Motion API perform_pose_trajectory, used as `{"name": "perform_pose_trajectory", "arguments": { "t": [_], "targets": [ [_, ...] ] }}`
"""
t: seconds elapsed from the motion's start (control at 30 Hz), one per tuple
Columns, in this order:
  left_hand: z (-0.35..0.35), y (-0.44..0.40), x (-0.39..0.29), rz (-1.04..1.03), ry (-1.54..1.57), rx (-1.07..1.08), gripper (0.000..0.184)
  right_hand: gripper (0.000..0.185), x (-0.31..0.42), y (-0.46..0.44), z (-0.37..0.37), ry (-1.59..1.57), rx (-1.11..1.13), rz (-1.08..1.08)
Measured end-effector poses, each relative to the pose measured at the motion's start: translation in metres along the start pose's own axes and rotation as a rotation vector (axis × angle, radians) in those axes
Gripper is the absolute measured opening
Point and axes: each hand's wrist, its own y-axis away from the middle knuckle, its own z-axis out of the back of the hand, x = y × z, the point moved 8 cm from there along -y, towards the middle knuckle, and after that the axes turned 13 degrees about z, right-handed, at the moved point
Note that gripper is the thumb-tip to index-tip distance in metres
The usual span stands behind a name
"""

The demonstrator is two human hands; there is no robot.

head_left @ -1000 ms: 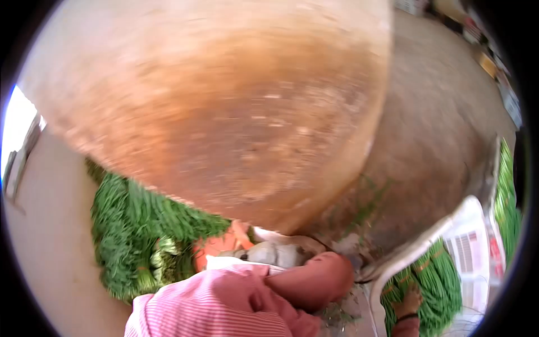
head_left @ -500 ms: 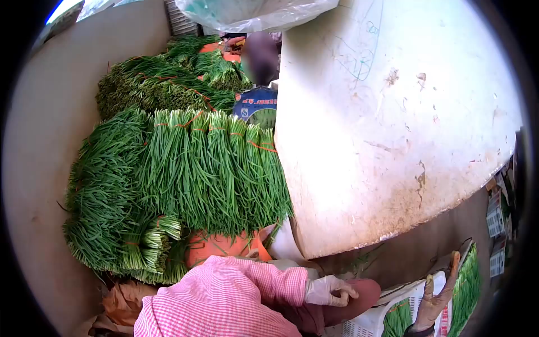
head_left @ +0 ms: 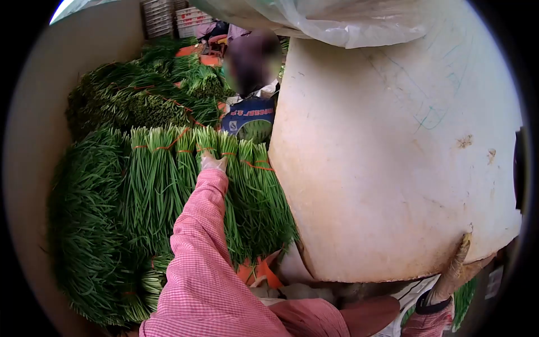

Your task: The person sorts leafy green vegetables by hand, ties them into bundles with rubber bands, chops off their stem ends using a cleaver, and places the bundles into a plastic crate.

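Note:
Green chive bundles (head_left: 163,185) lie side by side, pale stem ends up, each tied with a red band. My left hand (head_left: 214,162), in a thin pale glove, grasps one near its band; the fingertips are partly hidden among the stems. My pink checked sleeve (head_left: 196,224) stretches over the leaves. At lower right, my right hand (head_left: 452,274), with a dark band at the wrist, is at the lower edge of a stained white panel (head_left: 387,168). Its visible fingers are stretched apart, holding nothing I can see. Below it show more chives (head_left: 461,303).
Bundles with darker stem ends (head_left: 135,109) are piled behind the row. A blue printed bag (head_left: 247,119) lies near a person (head_left: 252,62) at the back. Clear plastic (head_left: 337,22) hangs overhead, and stacked crates (head_left: 191,21) stand at the back left. Orange sheeting (head_left: 268,275) shows below the row.
My left hand has moved from above my knee up to the tied stems and closed on a bundle. My right hand has risen slightly to the panel's edge. My view has shifted.

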Motion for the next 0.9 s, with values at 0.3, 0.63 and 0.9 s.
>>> {"name": "perform_pose_trajectory", "arguments": {
  "t": [0.3,0.63,0.9],
  "targets": [
    [-0.035,-0.055,0.033,0.383,-0.636,-0.006,0.102,0.062,0.010,0.002,0.004,0.098,-0.066,0.080],
    [-0.061,-0.112,0.049,0.385,-0.723,-0.191,0.080,0.065,0.007,0.004,0.014,0.169,-0.069,0.008],
    [-0.028,-0.101,0.044,0.220,-0.447,0.064,0.056,0.063,0.005,0.007,0.008,0.080,-0.090,0.021]
  ]
}}
